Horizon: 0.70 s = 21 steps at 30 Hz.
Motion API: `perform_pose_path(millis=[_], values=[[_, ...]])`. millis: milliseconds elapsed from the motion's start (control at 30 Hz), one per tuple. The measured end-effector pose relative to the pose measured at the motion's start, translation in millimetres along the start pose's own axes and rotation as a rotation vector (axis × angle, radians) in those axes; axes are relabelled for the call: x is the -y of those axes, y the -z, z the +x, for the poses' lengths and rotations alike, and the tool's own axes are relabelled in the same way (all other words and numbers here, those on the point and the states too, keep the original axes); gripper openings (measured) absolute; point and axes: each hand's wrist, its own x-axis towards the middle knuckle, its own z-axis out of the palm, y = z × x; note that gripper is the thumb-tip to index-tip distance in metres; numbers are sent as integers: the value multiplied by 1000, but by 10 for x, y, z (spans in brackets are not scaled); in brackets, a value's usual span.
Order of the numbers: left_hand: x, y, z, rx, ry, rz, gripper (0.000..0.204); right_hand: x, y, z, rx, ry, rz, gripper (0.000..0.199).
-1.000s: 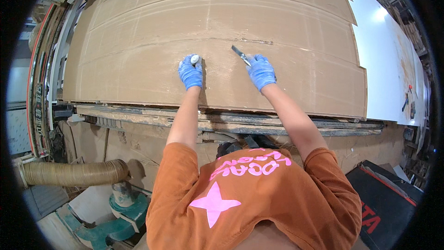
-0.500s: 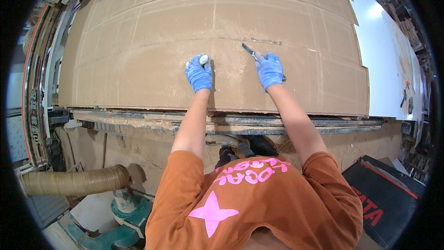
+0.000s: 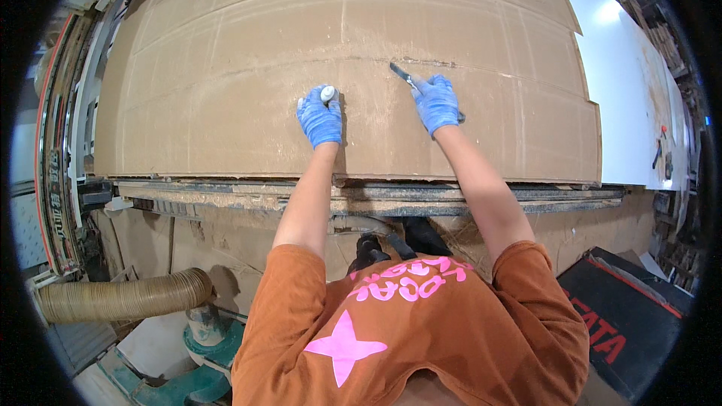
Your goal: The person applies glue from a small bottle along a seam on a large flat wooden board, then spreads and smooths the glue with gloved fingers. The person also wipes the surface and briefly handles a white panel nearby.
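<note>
My left hand (image 3: 320, 119), in a blue work glove, is closed around a small white round-ended object (image 3: 327, 93). Only its tip shows above the fingers, so its kind cannot be made out. To its right, my gloved right hand (image 3: 436, 104) grips a knife-like tool with a narrow dark blade (image 3: 401, 73). The blade points up and left, its tip near a scuffed seam (image 3: 429, 62) in the brown cardboard (image 3: 248, 124). A dark handle end (image 3: 461, 117) sticks out behind the palm. Both hands are over the near half of the cardboard.
White board (image 3: 628, 98) lies at the right, with a small red-and-dark hand tool (image 3: 660, 150) on it. Worn beams (image 3: 218, 194) run below the cardboard's near edge. A ribbed hose (image 3: 124, 295) joins a green machine (image 3: 214, 349) lower left; a black box (image 3: 602, 316) stands lower right.
The whole view has shifted slightly, so cardboard and hands sit a little higher and farther left. Both hands keep their grips and nearly the same places over the cardboard.
</note>
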Motion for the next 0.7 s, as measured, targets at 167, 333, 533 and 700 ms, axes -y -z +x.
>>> perform_pose_path(millis=[167,333,533,700], values=[[55,-7,-23,12,-3,1,22,369,124,72,113,9,64,23],[6,-3,21,54,28,-14,22,422,-76,273,137,-31,-114,23],[71,-31,20,-11,-4,-11,21,515,14,169,150,-4,-67,21],[24,-45,10,14,-19,-6,22,411,-179,350,141,10,-144,22]])
